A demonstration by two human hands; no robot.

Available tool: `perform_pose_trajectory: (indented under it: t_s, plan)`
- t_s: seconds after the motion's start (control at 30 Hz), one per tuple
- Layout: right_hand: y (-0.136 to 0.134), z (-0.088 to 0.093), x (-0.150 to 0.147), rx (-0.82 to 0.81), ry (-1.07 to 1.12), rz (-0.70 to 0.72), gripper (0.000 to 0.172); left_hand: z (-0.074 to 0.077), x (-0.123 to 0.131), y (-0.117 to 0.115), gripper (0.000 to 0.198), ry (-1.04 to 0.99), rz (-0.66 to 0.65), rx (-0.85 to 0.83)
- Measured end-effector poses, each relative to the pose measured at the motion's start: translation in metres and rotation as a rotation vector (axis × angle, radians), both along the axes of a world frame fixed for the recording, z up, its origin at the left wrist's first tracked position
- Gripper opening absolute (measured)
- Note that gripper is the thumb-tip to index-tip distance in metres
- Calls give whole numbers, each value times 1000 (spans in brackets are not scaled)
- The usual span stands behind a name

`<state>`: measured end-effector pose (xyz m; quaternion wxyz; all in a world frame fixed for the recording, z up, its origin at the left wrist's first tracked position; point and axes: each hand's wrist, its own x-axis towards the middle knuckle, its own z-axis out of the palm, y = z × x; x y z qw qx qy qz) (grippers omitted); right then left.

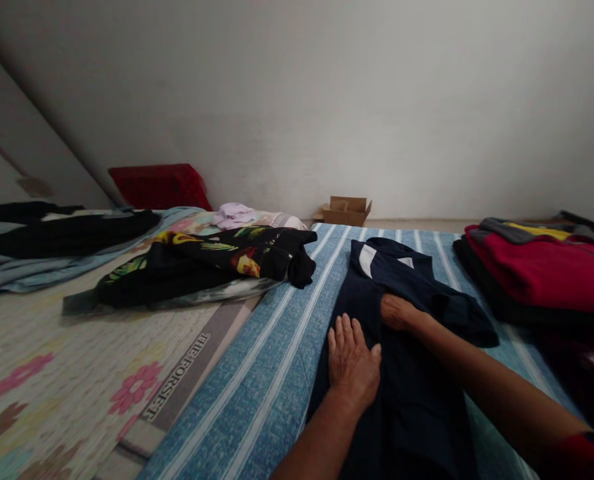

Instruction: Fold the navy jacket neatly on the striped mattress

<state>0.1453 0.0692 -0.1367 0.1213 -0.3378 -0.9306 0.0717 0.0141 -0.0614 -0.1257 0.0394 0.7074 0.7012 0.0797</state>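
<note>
A dark navy shirt (361, 300) with white patches near its top lies on the blue striped sheet, partly folded lengthwise. My left hand (354, 363) rests flat on its left part, fingers stretched out and thumb apart. To the right, my right hand (399, 312) is closed at a fold in the fabric; its fingertips are hidden by the cloth. One sleeve (469, 317) spreads out to the right beyond my right wrist. The lower end of the garment runs down past the frame's bottom edge.
Folded clothes, a red one (541, 267) among them, are stacked at the right. Left of the striped sheet (257, 393) lies a black patterned garment (227, 257) on a floral mat (77, 353). A cardboard box (345, 211) and a red case-like object (159, 187) stand near the wall.
</note>
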Motion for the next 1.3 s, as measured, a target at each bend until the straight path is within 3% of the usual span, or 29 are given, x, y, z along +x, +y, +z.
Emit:
perform_pose_trajectory:
  t_s: [0.1, 0.23, 0.3, 0.43, 0.6, 0.7, 0.77, 0.87, 1.0, 1.07, 1.3]
  plan:
    - [-17, 7, 5, 9, -62, -4, 36, 18, -12, 8, 61, -2, -86, -79]
    - [-51, 23, 8, 22, -125, -42, 35, 34, -41, 28, 31, -5, -295, -103]
    - [-70, 31, 9, -36, -103, -7, 35, 32, -54, 33, 26, -4, -348, -53]
    - [-107, 46, 12, -146, -68, -45, 26, 10, -61, 28, 28, -11, -364, 143]
    - [-133, 64, 2, 8, -125, -266, 20, -5, -58, 20, 38, -12, -355, 146]
    - [-137, 68, -11, 162, -137, -130, 28, 0, -61, 26, 42, -30, -364, 57]
    - [-137, 66, -16, 175, -150, -41, 27, 6, -65, 34, 39, -42, -397, 5]
    - [-136, 60, -16, 31, -22, -165, 22, 11, -72, 49, 33, -55, -475, -43]
    - [-128, 50, -16, -495, 679, -590, 25, 11, -77, 65, 34, -79, -508, -57]
    - [-120, 45, -22, -680, 904, -729, 30, 10, -77, 69, 36, -96, -501, -53]
    - [-89, 33, -48, -972, 1120, -913, 16, 18, -77, 83, 38, -120, -557, -100]
